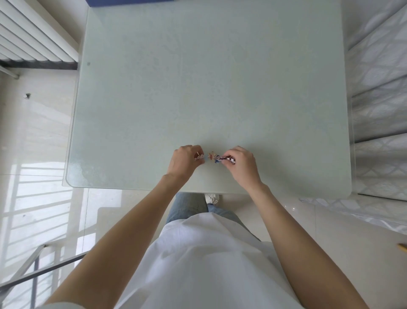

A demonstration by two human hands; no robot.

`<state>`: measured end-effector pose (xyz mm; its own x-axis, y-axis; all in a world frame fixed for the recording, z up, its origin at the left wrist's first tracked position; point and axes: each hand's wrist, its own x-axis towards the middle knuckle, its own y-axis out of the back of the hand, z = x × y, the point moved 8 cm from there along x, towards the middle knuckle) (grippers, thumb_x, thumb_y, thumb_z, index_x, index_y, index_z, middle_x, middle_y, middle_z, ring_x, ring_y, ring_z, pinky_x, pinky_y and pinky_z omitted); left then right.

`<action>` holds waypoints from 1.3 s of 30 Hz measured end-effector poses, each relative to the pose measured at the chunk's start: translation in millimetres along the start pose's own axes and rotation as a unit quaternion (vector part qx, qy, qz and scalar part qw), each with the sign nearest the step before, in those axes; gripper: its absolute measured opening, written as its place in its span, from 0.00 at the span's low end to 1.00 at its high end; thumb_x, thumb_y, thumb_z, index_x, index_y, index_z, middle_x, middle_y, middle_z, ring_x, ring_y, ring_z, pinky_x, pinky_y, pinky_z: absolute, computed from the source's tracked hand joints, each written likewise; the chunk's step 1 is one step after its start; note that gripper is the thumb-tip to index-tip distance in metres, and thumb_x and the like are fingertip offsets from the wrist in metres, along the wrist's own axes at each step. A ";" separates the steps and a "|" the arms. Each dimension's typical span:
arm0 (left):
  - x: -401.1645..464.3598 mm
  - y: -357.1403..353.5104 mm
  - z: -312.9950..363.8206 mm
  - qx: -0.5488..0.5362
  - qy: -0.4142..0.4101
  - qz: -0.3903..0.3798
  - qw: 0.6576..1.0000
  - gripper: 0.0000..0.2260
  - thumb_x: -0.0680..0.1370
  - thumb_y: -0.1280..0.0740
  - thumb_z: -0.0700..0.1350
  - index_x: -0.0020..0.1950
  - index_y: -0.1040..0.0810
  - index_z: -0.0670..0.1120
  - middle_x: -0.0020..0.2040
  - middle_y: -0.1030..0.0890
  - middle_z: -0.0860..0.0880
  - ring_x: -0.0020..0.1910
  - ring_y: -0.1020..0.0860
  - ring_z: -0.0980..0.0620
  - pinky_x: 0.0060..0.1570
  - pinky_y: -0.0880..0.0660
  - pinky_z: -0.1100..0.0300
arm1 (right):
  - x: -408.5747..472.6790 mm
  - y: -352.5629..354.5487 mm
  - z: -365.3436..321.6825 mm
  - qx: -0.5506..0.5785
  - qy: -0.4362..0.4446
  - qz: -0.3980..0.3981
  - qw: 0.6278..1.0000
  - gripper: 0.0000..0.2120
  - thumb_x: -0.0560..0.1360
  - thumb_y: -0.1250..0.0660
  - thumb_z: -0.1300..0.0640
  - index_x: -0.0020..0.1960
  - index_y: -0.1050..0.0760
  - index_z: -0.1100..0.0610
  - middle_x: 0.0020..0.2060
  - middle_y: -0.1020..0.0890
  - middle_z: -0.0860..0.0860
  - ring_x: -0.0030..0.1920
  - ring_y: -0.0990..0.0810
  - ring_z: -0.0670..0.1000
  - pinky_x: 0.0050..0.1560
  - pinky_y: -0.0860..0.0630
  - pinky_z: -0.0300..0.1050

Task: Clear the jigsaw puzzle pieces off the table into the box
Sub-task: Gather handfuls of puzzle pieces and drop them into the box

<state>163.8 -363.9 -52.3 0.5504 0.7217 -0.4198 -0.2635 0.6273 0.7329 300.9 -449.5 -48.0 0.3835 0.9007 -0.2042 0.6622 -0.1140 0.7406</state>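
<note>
Gripping a few pieces [199,157] with left hand [184,162], fingers curled in, thumb side toward right hand. Pinching more pieces [229,159] with right hand [240,166], fingers curled round them, checkered and blue bits poking out past fingertips. Between the two hands, a small loose clump [212,156] of pieces, touching or nearly touching both sets of fingers; can't tell whether resting on table [198,77] or lifted. Exact piece count impossible, too small and overlapped; several at least, in three little groups. All of it sitting close to near edge of table, roughly midway along that edge, a bit toward right. Two hands, two bare forearms coming in from below. One blue box [130,1] edge barely showing at far edge, toward far left corner, well apart from hands; inside hidden. Glass-topped table, one small round fitting [88,63] near left edge. Radiator [33,39] off far left, quilted fabric [378,88] along right edge. White shirt, jeans and one shoe [211,198] below near edge.
</note>
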 end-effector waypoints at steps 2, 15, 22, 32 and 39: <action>0.8 -0.1 2.4 0.014 0.009 -0.001 1.000 0.10 0.73 0.29 0.44 0.53 0.22 0.44 0.45 0.18 0.44 0.43 0.21 0.44 0.43 0.29 0.58 | -2.0 -8.8 -7.0 -0.029 0.007 -0.020 0.999 0.03 0.69 0.29 0.64 0.43 0.18 0.60 0.40 0.21 0.56 0.38 0.23 0.56 0.38 0.34 0.40; 14.3 -9.4 9.7 0.086 0.018 -0.094 0.992 0.18 0.75 0.31 0.42 0.63 0.29 0.40 0.58 0.28 0.41 0.53 0.25 0.38 0.51 0.29 0.51 | 3.2 -17.8 -19.8 -0.085 -0.034 -0.037 0.995 0.10 0.73 0.33 0.64 0.54 0.25 0.62 0.49 0.24 0.58 0.46 0.22 0.60 0.45 0.29 0.48; 8.8 -16.6 21.6 0.127 -0.020 -0.073 0.989 0.12 0.78 0.36 0.40 0.61 0.30 0.40 0.56 0.28 0.40 0.48 0.24 0.38 0.43 0.32 0.54 | 2.5 -24.8 -26.3 -0.111 -0.022 -0.067 0.991 0.14 0.73 0.31 0.59 0.57 0.28 0.61 0.52 0.26 0.57 0.47 0.22 0.59 0.46 0.28 0.48; 11.4 -18.6 18.6 0.088 -0.035 -0.104 0.990 0.16 0.76 0.33 0.42 0.62 0.31 0.41 0.55 0.25 0.40 0.51 0.25 0.40 0.48 0.32 0.55 | 8.5 -28.8 -22.7 -0.108 -0.049 -0.102 0.988 0.17 0.72 0.30 0.58 0.58 0.30 0.62 0.53 0.24 0.59 0.52 0.23 0.60 0.49 0.30 0.48; 12.4 -17.1 17.1 0.045 -0.045 -0.104 0.993 0.15 0.75 0.31 0.44 0.60 0.26 0.42 0.52 0.24 0.41 0.50 0.25 0.41 0.45 0.34 0.58 | 7.6 -30.1 -19.7 -0.077 -0.048 -0.124 0.988 0.16 0.74 0.32 0.59 0.60 0.30 0.62 0.54 0.25 0.59 0.54 0.26 0.59 0.47 0.35 0.43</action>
<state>188.7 -370.6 -60.8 0.6551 0.5478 -0.5203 -0.0669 0.7280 0.6823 271.1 -430.9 -59.3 0.2855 0.8479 -0.4467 0.6405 0.1779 0.7471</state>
